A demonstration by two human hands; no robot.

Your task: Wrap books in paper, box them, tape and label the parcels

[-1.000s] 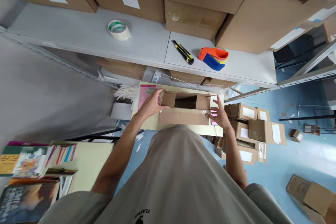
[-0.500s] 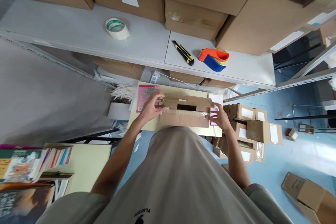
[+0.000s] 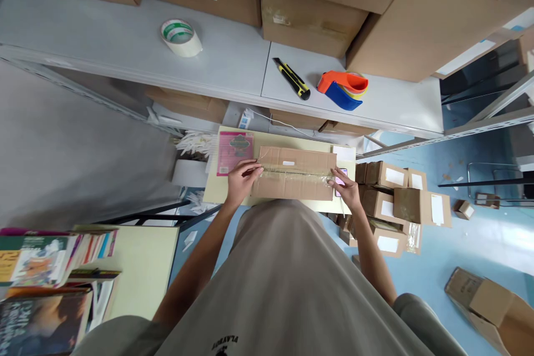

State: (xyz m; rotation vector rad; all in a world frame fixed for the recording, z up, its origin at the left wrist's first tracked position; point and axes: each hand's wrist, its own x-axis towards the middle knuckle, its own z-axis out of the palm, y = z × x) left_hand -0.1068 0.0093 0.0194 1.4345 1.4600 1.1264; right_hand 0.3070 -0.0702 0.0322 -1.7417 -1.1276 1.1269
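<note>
The grey shirt (image 3: 287, 272) has one word that can be read: PLAYBOY, in black and upside down. The dark book (image 3: 41, 320) has big white letters, but they are too blurry to read. The green and yellow book (image 3: 25, 256) has blurry writing too. The pink booklet (image 3: 236, 153) and the green ring inside the tape roll (image 3: 189, 44) have tiny print. The brown box (image 3: 294, 186) has a small white patch, too small to read.
</note>
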